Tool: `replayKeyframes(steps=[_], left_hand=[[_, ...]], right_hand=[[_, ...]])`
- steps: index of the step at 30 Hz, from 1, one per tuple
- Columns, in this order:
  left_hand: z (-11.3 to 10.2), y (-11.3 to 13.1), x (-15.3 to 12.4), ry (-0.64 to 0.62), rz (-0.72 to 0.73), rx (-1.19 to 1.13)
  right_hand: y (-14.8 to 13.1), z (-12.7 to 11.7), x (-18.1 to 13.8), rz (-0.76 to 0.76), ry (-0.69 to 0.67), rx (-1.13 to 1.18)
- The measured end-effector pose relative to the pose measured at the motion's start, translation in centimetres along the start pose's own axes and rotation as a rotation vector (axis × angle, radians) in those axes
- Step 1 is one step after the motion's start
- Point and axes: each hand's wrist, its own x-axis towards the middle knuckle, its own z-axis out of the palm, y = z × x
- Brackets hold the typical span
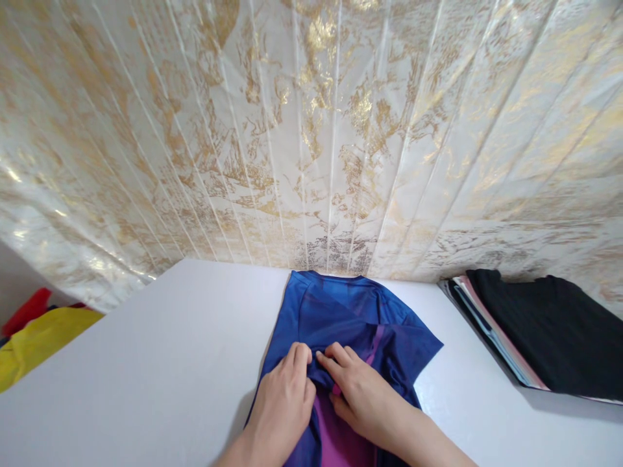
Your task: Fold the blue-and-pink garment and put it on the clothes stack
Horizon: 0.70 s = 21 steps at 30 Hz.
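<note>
A blue shirt (pixel 341 311) with a purple panel lies on the white table (pixel 160 363), its collar end against the wall. My left hand (pixel 285 402) rests on the shirt's middle, fingers curled and pinching a fold of the blue cloth. My right hand (pixel 357 389) sits right beside it, fingertips bent onto the same fold, touching the left hand's fingers. Both forearms enter from the bottom edge. The shirt's lower part is hidden under my hands and arms.
A stack of folded clothes (pixel 535 337) with a black garment on top lies at the table's right, by the wall. Yellow cloth (pixel 39 340) and red cloth (pixel 24 311) lie beyond the table's left edge. A white-and-gold patterned wall (pixel 311 130) stands behind.
</note>
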Motion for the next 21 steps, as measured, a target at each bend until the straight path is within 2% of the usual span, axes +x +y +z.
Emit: replayKeyframes(steps=[3, 8, 15, 21], left_hand=[[0.2, -0.1, -0.2, 0.013, 0.037, 0.001], [0.5, -0.6, -0.4, 0.024, 0.015, -0.047], [0.8, -0.6, -1.5, 0.059, 0.021, -0.069], [0.9, -0.5, -1.8, 0.053, 0.076, -0.111]], right_hand=[[-0.2, 0.5, 0.0, -0.012, 0.013, -0.106], [-0.3, 0.5, -0.5, -0.039, -0.012, -0.183], [-0.3, -1.3, -1.1, -0.018, -0.104, -0.181], [0.0, -2.7, -0.1, -0.005, 0.066, -0.119]])
